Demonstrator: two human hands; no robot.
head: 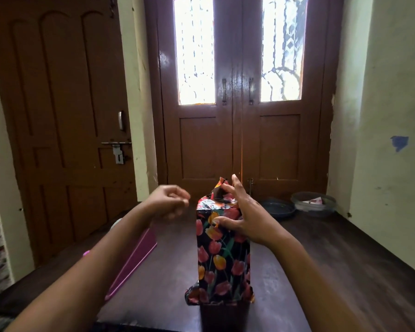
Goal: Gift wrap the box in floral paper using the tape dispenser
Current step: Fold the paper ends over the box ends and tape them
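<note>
A tall box (222,257) wrapped in black floral paper with red and orange tulips stands upright in the middle of the dark wooden table (321,271). At its top a loose paper flap (222,188) sticks up. My right hand (247,216) rests on the top end, its thumb pressing the near face and its straight fingers touching the flap. My left hand (169,202) hovers just left of the box top, blurred, with fingers curled and fingertips together; I see nothing in it. Loose paper flares out at the bottom of the box. No tape dispenser is visible.
A pink tray-like object (134,262) lies on the table's left side under my left forearm. A dark plate (279,208) and a clear bowl (313,203) sit at the far right corner. Brown doors stand behind the table.
</note>
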